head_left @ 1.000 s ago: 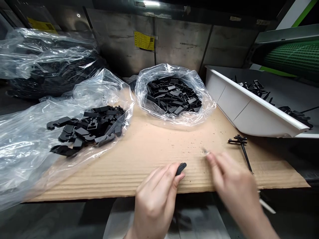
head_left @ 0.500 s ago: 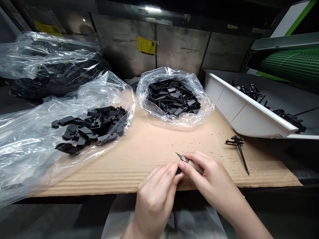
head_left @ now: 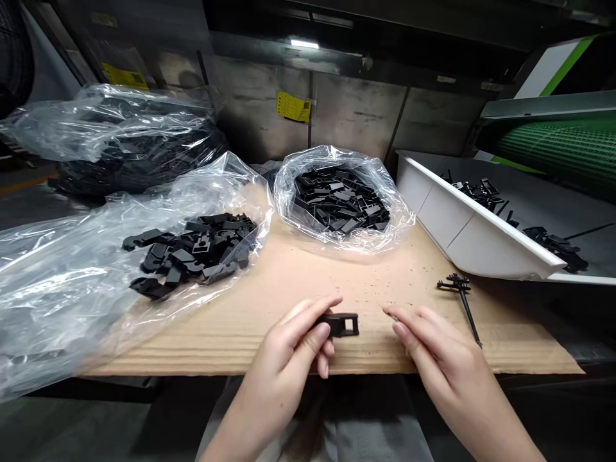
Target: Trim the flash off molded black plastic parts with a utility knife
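Note:
Between its thumb and fingers, my left hand (head_left: 293, 346) grips a black plastic part (head_left: 342, 325) with a rectangular opening at its right end. My right hand (head_left: 440, 346) is closed around a craft knife (head_left: 391, 315); only the blade end shows past the fingertips, and the handle is hidden by the hand. A gap separates the two hands, both just above the front of the cardboard sheet (head_left: 375, 285). A black plastic sprue (head_left: 462, 296) with a long stem lies on the cardboard, right of and beyond my right hand.
An open clear bag (head_left: 404, 215) of black parts stands at the back middle. Loose black parts (head_left: 192, 256) lie on a plastic bag (head_left: 81, 282) at left, a fuller bag (head_left: 139, 138) behind. A white bin (head_left: 481, 234) with black pieces stands at right.
My hands have moved apart: the right one, with the knife, went right, away from the part. My left hand has turned, exposing more of the black part. The view has tilted slightly upward.

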Available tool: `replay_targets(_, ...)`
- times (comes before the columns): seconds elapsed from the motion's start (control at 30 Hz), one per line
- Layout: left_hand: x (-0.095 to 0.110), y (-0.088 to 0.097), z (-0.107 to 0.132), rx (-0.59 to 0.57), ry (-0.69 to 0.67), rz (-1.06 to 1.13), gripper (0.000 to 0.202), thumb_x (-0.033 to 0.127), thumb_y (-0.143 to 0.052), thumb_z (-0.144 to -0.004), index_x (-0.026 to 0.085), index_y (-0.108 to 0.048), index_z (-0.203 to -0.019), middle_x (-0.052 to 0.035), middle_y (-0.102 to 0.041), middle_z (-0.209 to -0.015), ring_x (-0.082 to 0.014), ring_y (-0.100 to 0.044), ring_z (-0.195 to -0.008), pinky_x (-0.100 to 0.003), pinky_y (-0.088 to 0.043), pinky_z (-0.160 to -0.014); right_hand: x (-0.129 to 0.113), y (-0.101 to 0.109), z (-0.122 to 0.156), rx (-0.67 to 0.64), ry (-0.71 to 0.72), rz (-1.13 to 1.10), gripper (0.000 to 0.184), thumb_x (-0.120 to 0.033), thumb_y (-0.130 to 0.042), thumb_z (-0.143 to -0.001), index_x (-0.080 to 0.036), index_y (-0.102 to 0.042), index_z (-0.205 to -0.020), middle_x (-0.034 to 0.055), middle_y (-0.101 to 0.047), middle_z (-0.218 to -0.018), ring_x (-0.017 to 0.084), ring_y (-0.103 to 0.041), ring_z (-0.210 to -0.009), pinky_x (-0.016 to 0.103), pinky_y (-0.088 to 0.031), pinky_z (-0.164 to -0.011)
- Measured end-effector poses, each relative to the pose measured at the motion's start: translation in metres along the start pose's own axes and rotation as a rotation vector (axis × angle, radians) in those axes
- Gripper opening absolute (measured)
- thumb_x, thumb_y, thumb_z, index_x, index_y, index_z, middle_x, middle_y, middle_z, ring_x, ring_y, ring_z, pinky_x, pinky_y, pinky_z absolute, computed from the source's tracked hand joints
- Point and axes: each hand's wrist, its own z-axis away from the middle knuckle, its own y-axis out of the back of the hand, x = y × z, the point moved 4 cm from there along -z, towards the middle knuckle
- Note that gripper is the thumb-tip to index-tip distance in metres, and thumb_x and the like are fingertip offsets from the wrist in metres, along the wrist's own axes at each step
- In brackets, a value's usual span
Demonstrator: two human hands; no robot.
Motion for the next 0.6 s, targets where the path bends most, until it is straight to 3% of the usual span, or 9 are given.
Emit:
replay_targets(0.1, -0.007, 0.003, 0.0, 0.04, 0.133, 0.221, 0.017, 0.021, -0.051, -0.082, 0.019, -0.06, -0.097, 0.0043, -0.052, -0.054, -0.0061, -0.047, -0.046, -0.014, -0.04, -0.046, -0.012, 0.005, 0.009, 0.088, 0.19, 0.035, 0.021, -0.012, -0.045, -0.086, -0.018, -0.055, -0.103, 0.0024, -0.064, -0.084, 0.012, -0.062, -0.075, 0.017, -0.047, -0.066)
replay_targets(0.23, -0.011, 0.003, 0.004, 0.09, 0.128, 0.258, 0.011, 0.022, -0.054, -0.08, 0.017, -0.063, -0.085, 0.0047, -0.051, -0.052, -0.0058, -0.045, -0.046, -0.012, -0.037, -0.044, -0.023, 0.004, 0.011, 0.127, 0.293, 0.128, 0.012, -0.01, -0.05, -0.083, -0.016, -0.056, -0.092, 0.004, -0.065, -0.08, 0.013, -0.061, -0.071, 0.021, -0.046, -0.068)
replay_targets(0.6, -0.008, -0.001, 0.002, 0.119, 0.104, 0.117, 0.012, 0.022, -0.052, -0.08, 0.016, -0.062, -0.083, 0.0054, -0.049, -0.051, -0.006, -0.042, -0.044, -0.013, -0.035, -0.042, -0.034, 0.001, 0.0, -0.084, 0.475, 0.437, 0.023, -0.011, -0.043, -0.083, -0.012, -0.059, -0.099, 0.0059, -0.06, -0.074, 0.016, -0.055, -0.062, 0.026, -0.042, -0.051)
